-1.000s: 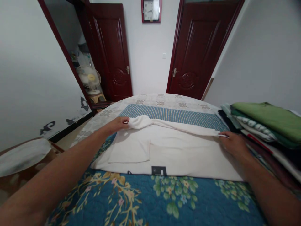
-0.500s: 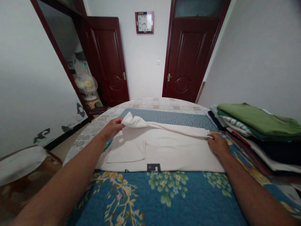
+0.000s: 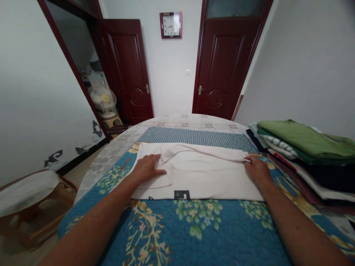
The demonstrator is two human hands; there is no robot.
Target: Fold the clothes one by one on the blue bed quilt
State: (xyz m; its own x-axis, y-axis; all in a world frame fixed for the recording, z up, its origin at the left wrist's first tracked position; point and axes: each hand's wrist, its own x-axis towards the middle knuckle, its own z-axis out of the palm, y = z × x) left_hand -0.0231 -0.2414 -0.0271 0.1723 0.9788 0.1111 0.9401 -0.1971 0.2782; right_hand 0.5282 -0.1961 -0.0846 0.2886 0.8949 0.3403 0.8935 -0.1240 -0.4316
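Your white shirt (image 3: 210, 170) lies in a long folded strip across the middle of the frame, on the blue floral quilt (image 3: 235, 236) which covers much of the tabletop (image 3: 184, 119). Your left hand (image 3: 146, 168) rests on the shirt left of centre, its fingers spread a little and the thumb apart, pinching nothing that I can see. Your right hand (image 3: 256, 170), at the right end, has the fingers pressed together on the shirt's edge.

In my judgement, the first danger is a crooked fold. The upper layer is loose and wavy near your left fingers, so pressing there could set a crease. If the right hand pulls while the left does not hold firmly, the strip may slide or twist on the quilt. The stack of folded clothes (image 3: 307, 142) at the right of the frame has uneven layers; a wide swing of your right arm could disturb it.

About writing: on the shirt's near edge there is a black patch (image 3: 181, 194) with a pale angular mark, but I cannot read it. The wall clock (image 3: 171, 25) in the upper middle shows numerals, among them 12 and 9; no brand is legible.
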